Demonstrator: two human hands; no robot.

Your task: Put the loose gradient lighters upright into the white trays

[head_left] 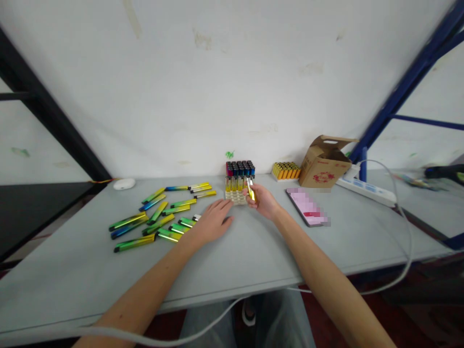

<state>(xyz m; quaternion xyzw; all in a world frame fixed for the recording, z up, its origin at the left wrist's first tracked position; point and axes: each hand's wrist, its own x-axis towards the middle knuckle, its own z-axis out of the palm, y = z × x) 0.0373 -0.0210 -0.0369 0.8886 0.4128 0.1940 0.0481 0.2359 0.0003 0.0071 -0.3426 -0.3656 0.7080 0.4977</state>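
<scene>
My right hand (264,200) pinches a slim, shiny silver-and-yellow tube (251,190), held upright at the right front of a pale holder. My left hand (216,220) lies with its fingers stretched out, the fingertips at the left front of this holder (235,197). Several upright yellow tubes (234,183) stand in a row in it, and behind them rise several dark-topped tubes (241,168) in red, black and blue. Left of my left hand, loose metallic tubes (158,225) in green, yellow and blue with black ends lie scattered. The tubes' exact kind cannot be made out.
An orange-and-yellow group of upright tubes (286,170) stands by the wall beside an open cardboard box (322,164). A phone (306,207) lies right of my right arm. Behind it are a power strip (369,190) and a trailing white cable (411,237). A white case (124,183) sits back left.
</scene>
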